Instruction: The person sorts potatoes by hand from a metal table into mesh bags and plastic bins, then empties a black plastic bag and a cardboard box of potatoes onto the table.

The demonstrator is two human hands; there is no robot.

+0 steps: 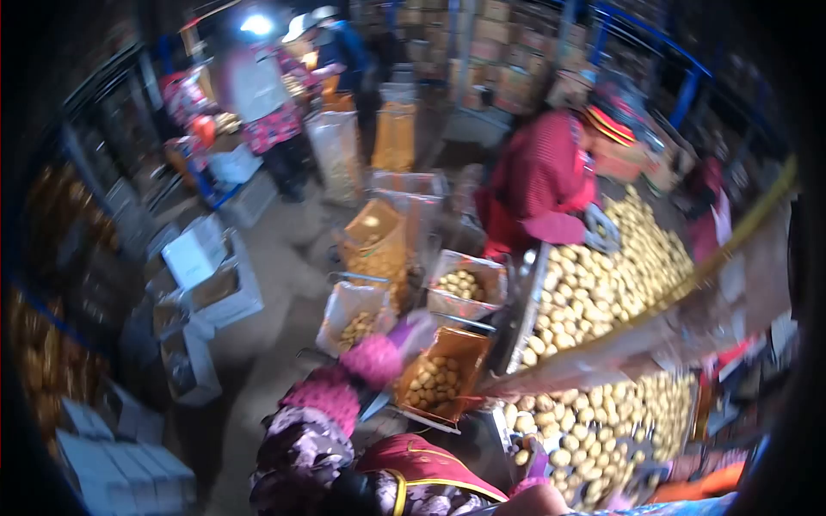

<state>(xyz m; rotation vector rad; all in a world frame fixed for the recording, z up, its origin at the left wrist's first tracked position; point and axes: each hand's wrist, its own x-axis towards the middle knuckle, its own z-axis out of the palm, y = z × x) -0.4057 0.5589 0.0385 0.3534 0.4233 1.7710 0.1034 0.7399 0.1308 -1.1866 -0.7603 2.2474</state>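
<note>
Potatoes (594,421) cover the bench (529,310) close against me, where my right hand (535,460) sits at their near edge, fingers seemingly bent; blur hides whether one is gripped. Picking here goes best, I judge, with a loose hold lifting straight up, so neighbours don't roll or bruise. My left hand (416,332) is just beside the orange-lined crate (477,351), part-filled with potatoes; I can't tell how open it is or what it holds. Beyond sits a pale-lined crate (465,308), and farther up a co-worker (538,172) bends over the pile.
</note>
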